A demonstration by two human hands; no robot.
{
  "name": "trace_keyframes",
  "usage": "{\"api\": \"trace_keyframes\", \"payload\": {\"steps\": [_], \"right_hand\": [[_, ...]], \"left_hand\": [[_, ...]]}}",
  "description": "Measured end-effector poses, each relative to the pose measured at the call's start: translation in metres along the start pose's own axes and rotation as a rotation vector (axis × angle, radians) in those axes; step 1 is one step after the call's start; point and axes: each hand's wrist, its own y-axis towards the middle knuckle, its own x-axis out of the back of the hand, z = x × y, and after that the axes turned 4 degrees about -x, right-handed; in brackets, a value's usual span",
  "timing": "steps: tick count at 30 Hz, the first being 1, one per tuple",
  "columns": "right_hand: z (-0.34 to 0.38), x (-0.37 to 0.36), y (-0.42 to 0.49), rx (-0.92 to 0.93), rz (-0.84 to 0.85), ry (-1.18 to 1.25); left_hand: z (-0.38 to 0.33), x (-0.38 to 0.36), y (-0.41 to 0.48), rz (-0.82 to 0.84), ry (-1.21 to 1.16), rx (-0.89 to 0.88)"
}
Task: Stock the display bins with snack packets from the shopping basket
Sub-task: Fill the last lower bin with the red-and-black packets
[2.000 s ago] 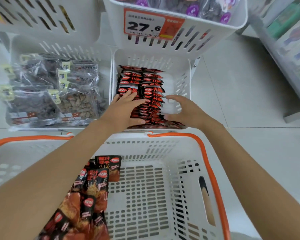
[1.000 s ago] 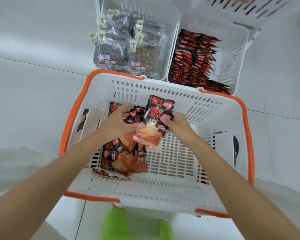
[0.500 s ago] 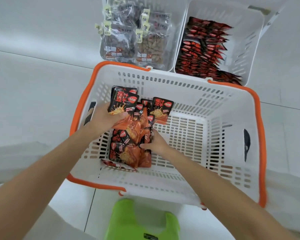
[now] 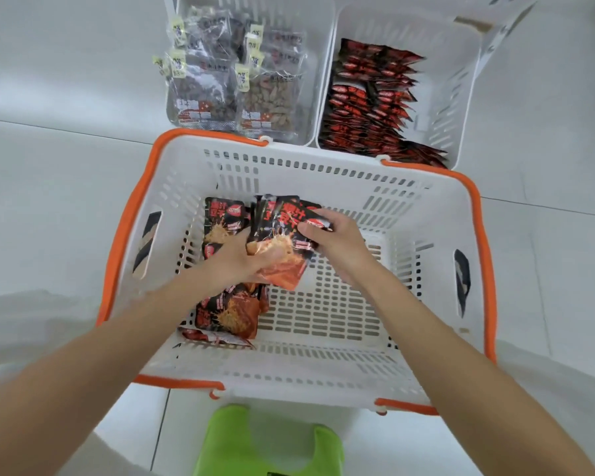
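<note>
A white shopping basket with an orange rim (image 4: 474, 207) fills the middle of the view. Black and red snack packets (image 4: 234, 314) lie heaped at its left side. Both my hands are inside it, holding a small stack of these packets (image 4: 282, 235) between them. My left hand (image 4: 237, 259) grips the stack's lower orange end, and my right hand (image 4: 334, 238) pinches its upper right corner. Beyond the basket, the right display bin (image 4: 461, 97) holds rows of the same black and red packets (image 4: 368, 108) along its left side.
The left display bin (image 4: 320, 80) is packed with clear bags of dark and brown snacks (image 4: 234, 80). A green stool (image 4: 272, 444) stands below the basket's near edge. Pale tiled floor lies on both sides.
Two seconds ago both hands were arranging packets in the right bin. They then dropped into the basket, gathered packets, and now hold one stack together above the heap.
</note>
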Motion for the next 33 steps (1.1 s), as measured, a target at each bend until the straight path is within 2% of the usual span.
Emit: {"api": "trace_keyframes", "payload": {"steps": [3,6,10,14,19,23,28,33], "right_hand": [[0.003,-0.016,0.007,0.055,-0.075,0.015],[-0.010,-0.006,0.039,-0.099,-0.240,0.081],[-0.033,-0.009,0.066,-0.223,-0.233,0.115],[-0.051,-0.006,0.068,-0.113,-0.213,-0.174],[-0.028,0.041,0.049,0.161,-0.175,-0.464],[-0.014,0.071,0.022,0.181,-0.077,-0.523],[-0.007,0.082,-0.016,0.130,-0.065,-0.261],[0.004,0.077,-0.024,0.191,-0.032,-0.497]], "left_hand": [[0.011,-0.009,0.004,-0.058,-0.104,-0.024],[0.017,0.006,0.002,-0.184,-0.200,-0.030],[0.024,0.029,-0.004,-0.263,-0.221,-0.010],[0.037,0.043,-0.006,-0.287,-0.231,0.019],[0.036,0.042,0.004,-0.300,-0.185,-0.019],[0.017,0.025,0.017,-0.256,-0.176,-0.067],[0.000,0.004,0.025,-0.189,-0.156,0.048],[-0.025,-0.022,0.009,0.042,-0.136,0.097]]}}
